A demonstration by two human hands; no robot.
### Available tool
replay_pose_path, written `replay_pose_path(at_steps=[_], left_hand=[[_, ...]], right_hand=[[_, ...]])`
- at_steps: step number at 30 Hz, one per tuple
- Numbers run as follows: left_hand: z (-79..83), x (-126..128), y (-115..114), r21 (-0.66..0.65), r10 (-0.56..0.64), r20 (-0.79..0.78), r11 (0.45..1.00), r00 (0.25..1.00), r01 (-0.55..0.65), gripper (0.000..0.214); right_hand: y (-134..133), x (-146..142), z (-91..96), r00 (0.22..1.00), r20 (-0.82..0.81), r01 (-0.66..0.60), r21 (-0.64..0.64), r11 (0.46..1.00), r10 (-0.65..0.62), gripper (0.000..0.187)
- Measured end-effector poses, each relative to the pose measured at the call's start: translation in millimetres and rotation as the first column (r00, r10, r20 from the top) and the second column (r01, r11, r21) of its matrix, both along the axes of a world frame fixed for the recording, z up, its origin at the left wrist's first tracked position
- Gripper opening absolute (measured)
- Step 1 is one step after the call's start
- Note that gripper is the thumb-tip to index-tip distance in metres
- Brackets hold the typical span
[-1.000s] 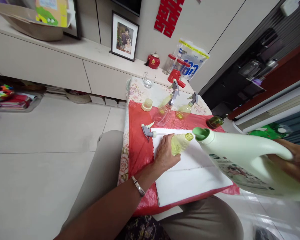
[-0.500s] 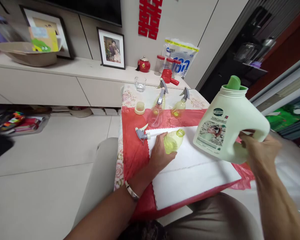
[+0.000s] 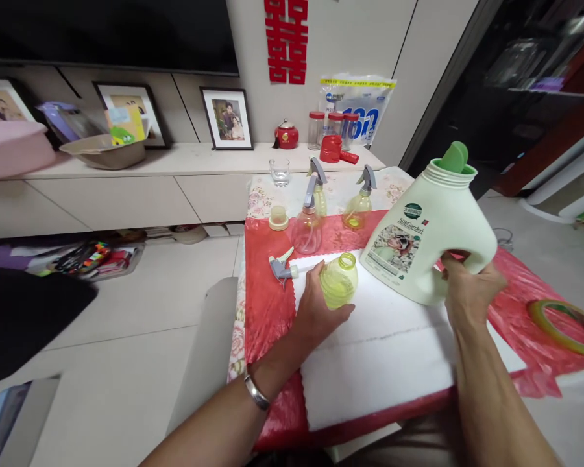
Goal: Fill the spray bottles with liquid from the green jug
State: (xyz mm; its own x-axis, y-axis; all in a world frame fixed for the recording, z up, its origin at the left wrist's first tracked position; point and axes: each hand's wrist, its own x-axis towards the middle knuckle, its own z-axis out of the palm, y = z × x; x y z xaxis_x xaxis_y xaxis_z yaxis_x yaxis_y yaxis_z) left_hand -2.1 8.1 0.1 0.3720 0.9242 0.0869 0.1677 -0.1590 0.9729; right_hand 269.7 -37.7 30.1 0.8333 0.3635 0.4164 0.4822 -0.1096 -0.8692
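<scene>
My left hand is wrapped round a small open yellow-green bottle that stands on a white cloth. My right hand grips the handle of a large pale green detergent jug, uncapped, held nearly upright just right of the bottle. A grey spray head with its tube lies on the red sheet beside my left hand.
Behind stand two spray bottles, a yellow cap and a glass. A tape roll lies at the right. The low cabinet holds photo frames, jars and a red pot.
My right hand swung the jug from tipped sideways to nearly upright and brought it toward the small bottle. My left hand stood the bottle up from lying tilted.
</scene>
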Motion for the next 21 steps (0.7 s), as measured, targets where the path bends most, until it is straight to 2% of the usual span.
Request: replay_pose_path(at_steps=[5,10,13,16,19,21], left_hand=[[-8.0,-6,1,0.109,0.013,-0.039,0.994,0.999,-0.009,0.101],[-10.3,-20,-5,0.191,0.091,-0.112,0.979,0.99,-0.068,0.097],[-3.4,-36,-2,0.254,0.101,-0.161,0.965,0.982,-0.058,0.084],[6.8,-56,9,0.314,0.135,-0.183,0.947,0.974,-0.072,0.061],[14.0,-75,24,0.315,0.196,-0.178,0.94,0.964,-0.133,0.039],[15.1,-84,33,0.292,0.226,-0.188,0.942,0.956,-0.165,0.033]], right_hand=[[-6,0,4.5,0.998,-0.06,-0.026,0.044,0.999,0.029,0.029],[-14,7,3.2,0.993,-0.098,-0.07,-0.032,0.997,0.066,0.045],[-23,11,3.3,0.982,-0.132,-0.15,-0.094,0.984,0.137,0.056],[-34,12,9.9,0.956,-0.17,-0.265,-0.139,0.954,0.241,0.063],[-46,13,21.1,0.903,-0.2,-0.408,-0.131,0.903,0.379,0.07],[-53,17,27.2,0.88,-0.199,-0.453,-0.082,0.888,0.43,0.077]])
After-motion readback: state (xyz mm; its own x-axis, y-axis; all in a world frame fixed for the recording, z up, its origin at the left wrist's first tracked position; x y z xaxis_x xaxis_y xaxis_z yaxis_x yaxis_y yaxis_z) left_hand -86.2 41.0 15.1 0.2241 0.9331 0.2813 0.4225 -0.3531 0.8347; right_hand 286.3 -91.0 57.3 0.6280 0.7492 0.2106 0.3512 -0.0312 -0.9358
